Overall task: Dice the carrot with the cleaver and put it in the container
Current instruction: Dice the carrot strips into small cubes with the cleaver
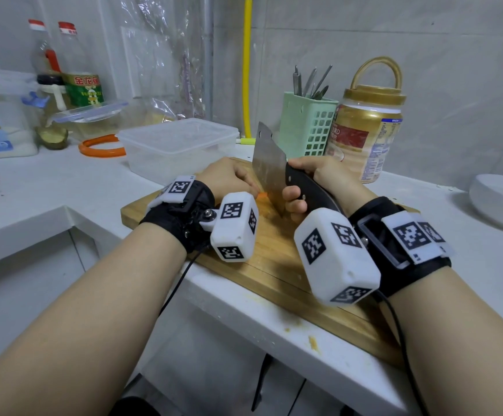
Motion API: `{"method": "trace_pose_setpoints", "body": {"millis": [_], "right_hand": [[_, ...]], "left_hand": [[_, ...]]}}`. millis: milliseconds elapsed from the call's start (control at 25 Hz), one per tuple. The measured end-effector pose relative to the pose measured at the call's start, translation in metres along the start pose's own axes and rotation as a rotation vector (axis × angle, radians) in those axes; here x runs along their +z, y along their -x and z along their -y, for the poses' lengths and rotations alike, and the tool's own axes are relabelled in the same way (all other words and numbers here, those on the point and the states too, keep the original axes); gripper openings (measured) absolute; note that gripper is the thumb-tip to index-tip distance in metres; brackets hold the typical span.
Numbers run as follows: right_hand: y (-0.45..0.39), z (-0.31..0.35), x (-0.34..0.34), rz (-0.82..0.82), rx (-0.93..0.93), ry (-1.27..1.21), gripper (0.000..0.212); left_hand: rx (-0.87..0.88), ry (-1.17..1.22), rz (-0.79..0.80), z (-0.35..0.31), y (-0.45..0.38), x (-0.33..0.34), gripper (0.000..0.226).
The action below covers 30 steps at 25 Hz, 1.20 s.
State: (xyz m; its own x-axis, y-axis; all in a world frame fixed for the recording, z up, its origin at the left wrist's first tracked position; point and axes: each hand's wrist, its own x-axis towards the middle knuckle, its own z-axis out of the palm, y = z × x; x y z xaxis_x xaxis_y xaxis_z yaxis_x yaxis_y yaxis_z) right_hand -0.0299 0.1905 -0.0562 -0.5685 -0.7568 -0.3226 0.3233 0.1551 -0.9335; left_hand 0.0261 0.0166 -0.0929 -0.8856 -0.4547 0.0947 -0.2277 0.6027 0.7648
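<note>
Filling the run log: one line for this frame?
phase: dicing | right hand: grips cleaver | left hand: steadies carrot on cutting board | container: lid on, behind board

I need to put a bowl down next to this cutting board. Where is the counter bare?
Bare counter lies left of the cutting board, in front of the clear container and orange ring. Another bare strip runs right of the board, before the white dish. Behind the board it is crowded: green utensil basket and gold-lidded jar.

A home kitchen is showing here: tiled walls are rising behind a white counter (49,181), with oil bottles (79,70) standing left of a wooden cutting board (274,265) and a utensil basket (307,124) behind it.
</note>
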Motion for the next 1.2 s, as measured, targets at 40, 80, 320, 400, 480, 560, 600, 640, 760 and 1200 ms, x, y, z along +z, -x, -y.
{"method": "trace_pose_setpoints", "body": {"millis": [40, 80, 320, 400, 480, 560, 600, 640, 760, 1200], "right_hand": [[0.0, 0.001, 0.001, 0.004, 0.001, -0.011, 0.02], [0.001, 0.003, 0.002, 0.003, -0.007, -0.021, 0.019], [-0.004, 0.004, 0.004, 0.018, -0.012, 0.002, 0.019], [-0.004, -0.001, -0.001, 0.03, -0.01, -0.009, 0.021], [-0.005, -0.004, -0.005, 0.038, -0.033, -0.052, 0.02], [-0.005, -0.007, -0.007, 0.039, -0.051, -0.081, 0.021], [-0.005, -0.007, -0.008, 0.039, -0.058, -0.089, 0.022], [-0.005, -0.008, -0.008, 0.039, -0.065, -0.096, 0.022], [-0.003, -0.008, -0.01, 0.033, -0.091, -0.121, 0.022], [0.003, -0.008, -0.003, 0.059, -0.088, -0.096, 0.027]], "left_hand": [[-0.001, 0.007, 0.0, -0.001, 0.001, 0.0, 0.01], [0.001, 0.01, -0.001, -0.001, 0.001, -0.001, 0.012], [0.033, 0.021, -0.01, -0.003, 0.004, 0.0, 0.016], [0.041, 0.018, -0.004, -0.003, 0.004, -0.001, 0.012], [0.041, 0.009, -0.011, -0.002, 0.002, -0.001, 0.01], [0.038, 0.009, -0.021, 0.0, 0.001, -0.001, 0.008], [0.04, 0.009, -0.024, 0.0, 0.0, -0.001, 0.008], [0.037, 0.008, -0.033, 0.001, 0.0, 0.0, 0.009], [-0.001, 0.017, -0.095, 0.004, -0.003, 0.0, 0.01], [0.0, 0.0, -0.061, 0.006, -0.004, -0.001, 0.008]]}}
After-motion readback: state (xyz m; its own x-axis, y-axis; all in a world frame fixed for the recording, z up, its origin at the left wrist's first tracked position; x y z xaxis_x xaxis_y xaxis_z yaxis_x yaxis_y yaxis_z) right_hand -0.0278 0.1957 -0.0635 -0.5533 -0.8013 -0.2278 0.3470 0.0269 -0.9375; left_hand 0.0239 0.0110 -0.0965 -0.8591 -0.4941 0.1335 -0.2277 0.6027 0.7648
